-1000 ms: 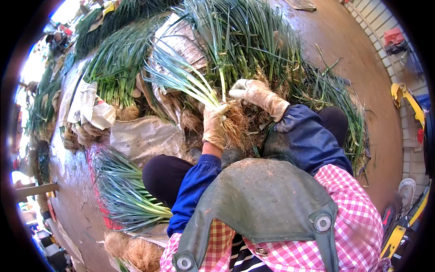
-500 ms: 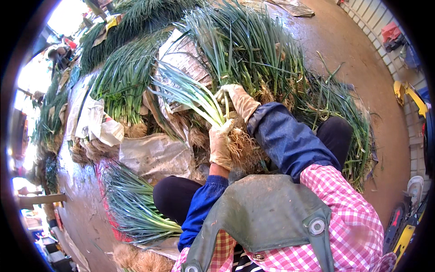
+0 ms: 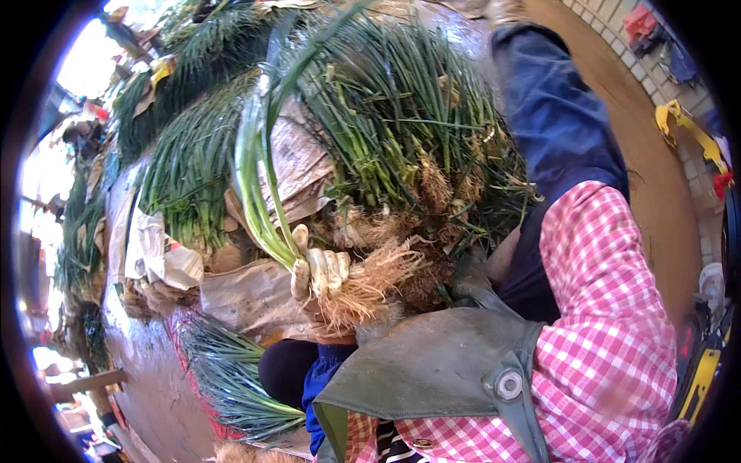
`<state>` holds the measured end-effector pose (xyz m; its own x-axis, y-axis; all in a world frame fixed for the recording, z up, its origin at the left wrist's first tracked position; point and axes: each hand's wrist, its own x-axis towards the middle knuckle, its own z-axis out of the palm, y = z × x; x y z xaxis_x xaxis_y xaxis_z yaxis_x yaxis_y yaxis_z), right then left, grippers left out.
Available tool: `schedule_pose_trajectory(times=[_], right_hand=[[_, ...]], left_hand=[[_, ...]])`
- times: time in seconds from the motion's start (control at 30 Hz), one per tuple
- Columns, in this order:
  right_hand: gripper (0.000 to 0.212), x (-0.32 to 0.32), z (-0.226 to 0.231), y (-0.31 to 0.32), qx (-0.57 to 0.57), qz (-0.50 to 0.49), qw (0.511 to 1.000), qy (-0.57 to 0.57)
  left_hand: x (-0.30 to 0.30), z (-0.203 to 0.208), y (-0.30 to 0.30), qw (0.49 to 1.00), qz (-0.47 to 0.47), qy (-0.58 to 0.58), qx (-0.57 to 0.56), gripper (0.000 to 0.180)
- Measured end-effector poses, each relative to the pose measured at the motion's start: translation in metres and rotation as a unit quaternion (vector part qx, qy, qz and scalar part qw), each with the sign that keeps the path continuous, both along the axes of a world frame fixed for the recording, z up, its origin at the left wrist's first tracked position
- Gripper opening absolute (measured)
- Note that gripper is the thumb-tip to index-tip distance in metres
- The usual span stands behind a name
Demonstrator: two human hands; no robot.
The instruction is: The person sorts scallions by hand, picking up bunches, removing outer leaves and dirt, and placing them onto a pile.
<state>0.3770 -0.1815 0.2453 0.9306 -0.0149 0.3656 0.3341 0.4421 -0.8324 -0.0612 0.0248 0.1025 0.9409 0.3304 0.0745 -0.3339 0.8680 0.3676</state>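
Note:
My left hand (image 3: 326,270), in a pale, soiled glove, is closed around a small bunch of scallions (image 3: 270,212) in front of my lap. Their green leaves rise toward the far side, and the tan roots (image 3: 378,282) stick out to the right of the fist. My right arm stretches far forward past the heap of scallions (image 3: 401,116). Only part of my gloved right hand (image 3: 507,11) shows at the top edge, with its fingers hidden.
Scallions (image 3: 231,378) lie on red material at the near left. Crumpled sheeting (image 3: 251,293) and a whitish sack (image 3: 297,162) lie beside the heaps. A tiled wall (image 3: 625,62) and a yellow-framed object (image 3: 687,131) stand on the right.
My right hand has left the bunch and swung far forward to the right. The left hand has shifted left and nearer, turning the scallions so their roots point right.

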Motion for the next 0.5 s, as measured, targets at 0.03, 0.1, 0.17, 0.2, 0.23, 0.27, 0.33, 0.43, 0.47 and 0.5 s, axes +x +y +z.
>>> schedule_pose_trajectory(times=[0.03,0.1,0.17,0.2,0.23,0.27,0.33,0.43,0.47,0.5], right_hand=[[0.036,0.009,-0.001,-0.037,-0.033,-0.037,0.999,-0.012],[0.040,0.018,-0.020,-0.100,-0.111,-0.094,0.989,0.002],[0.043,0.015,-0.069,-0.125,-0.202,-0.088,0.973,0.066],[0.033,0.009,-0.100,-0.140,-0.257,-0.059,0.958,0.112],[0.022,0.005,-0.127,-0.161,-0.312,-0.039,0.936,0.159],[0.021,0.005,-0.156,-0.194,-0.338,0.065,0.929,0.135],[0.017,-0.045,-0.194,-0.093,-0.366,0.162,0.880,0.256],[0.013,-0.093,-0.208,-0.026,-0.459,0.100,0.818,0.332],[0.025,-0.106,-0.222,-0.024,-0.437,0.114,0.848,0.276],[0.031,-0.121,-0.230,-0.016,-0.550,0.049,0.812,0.188]], left_hand=[[0.007,-0.012,-0.003,1.000,-0.006,0.008,-0.020,0.022],[0.020,-0.031,-0.009,0.998,-0.013,0.026,-0.051,0.020],[0.028,-0.044,-0.020,0.984,-0.028,0.163,-0.066,0.019],[0.034,-0.055,-0.027,0.967,-0.045,0.245,-0.043,0.021],[0.045,-0.043,-0.045,0.955,-0.057,0.290,-0.001,0.023],[0.060,-0.056,-0.064,0.955,-0.115,0.273,-0.006,0.024],[0.050,-0.092,-0.048,0.943,-0.084,0.322,0.008,0.023],[0.057,-0.077,-0.058,0.930,-0.095,0.354,-0.015,0.017],[0.057,-0.077,-0.057,0.925,-0.117,0.361,-0.004,0.016],[0.054,-0.079,-0.055,0.919,-0.136,0.371,0.007,0.015]])
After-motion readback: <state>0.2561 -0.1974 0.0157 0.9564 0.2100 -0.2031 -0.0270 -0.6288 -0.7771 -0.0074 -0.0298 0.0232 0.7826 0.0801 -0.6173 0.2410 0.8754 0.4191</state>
